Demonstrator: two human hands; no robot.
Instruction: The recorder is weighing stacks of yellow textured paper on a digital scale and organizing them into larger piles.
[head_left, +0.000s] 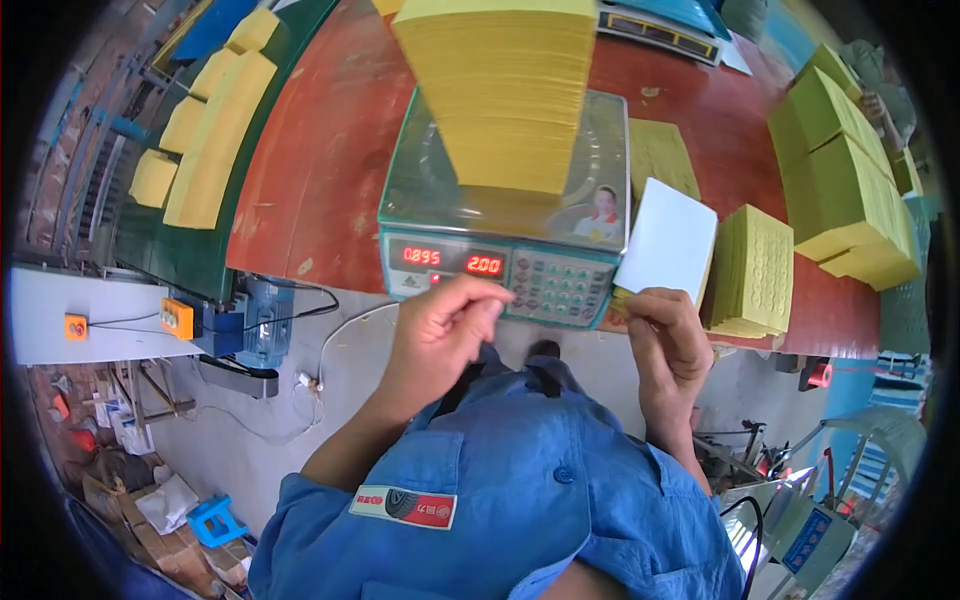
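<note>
A tall stack of yellow paper sheets (510,110) stands on the plate of a green electronic scale (400,205), whose red digits are lit. In front of the scale's keypad, my left hand (440,335) hovers with its fingers curled in and nothing visible in them. My right hand (675,345) is closed, fingertips bunched at the near edge of a white card (668,240) that lies over some yellow sheets. Whether those fingertips grip anything is hidden. Just right of the card stands a shorter bundle of embossed yellow sheets (750,270).
Large yellow stacks (840,190) fill the right side of the red table (310,150). A green conveyor (215,235) on the left carries yellow blocks (215,140). Below it are a blue motor (268,320) and cables. A blue stool (215,522) stands on the floor.
</note>
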